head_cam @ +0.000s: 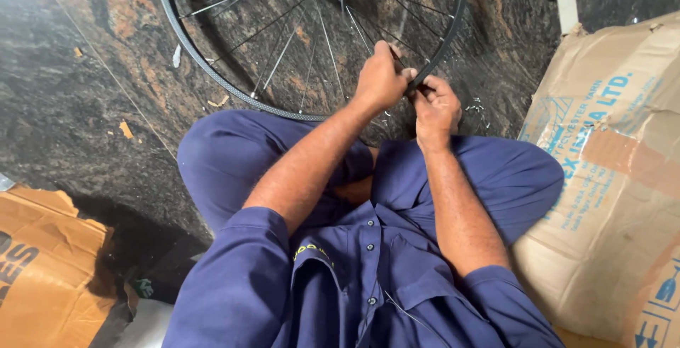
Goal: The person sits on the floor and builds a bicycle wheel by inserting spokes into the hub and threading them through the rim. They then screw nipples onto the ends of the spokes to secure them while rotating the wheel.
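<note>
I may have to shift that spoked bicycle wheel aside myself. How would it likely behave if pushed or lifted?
The bicycle wheel is a thin dark rim with fine wire spokes and no tyre, so it is probably light for its size. Being round, it would likely roll if stood upright. The left hand and right hand both grip the rim, which looks stiff, though the spokes may bend.

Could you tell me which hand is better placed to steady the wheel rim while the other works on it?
Probably the left hand: it already wraps the bicycle wheel rim from above, while the right hand pinches at one spot underneath.
</note>
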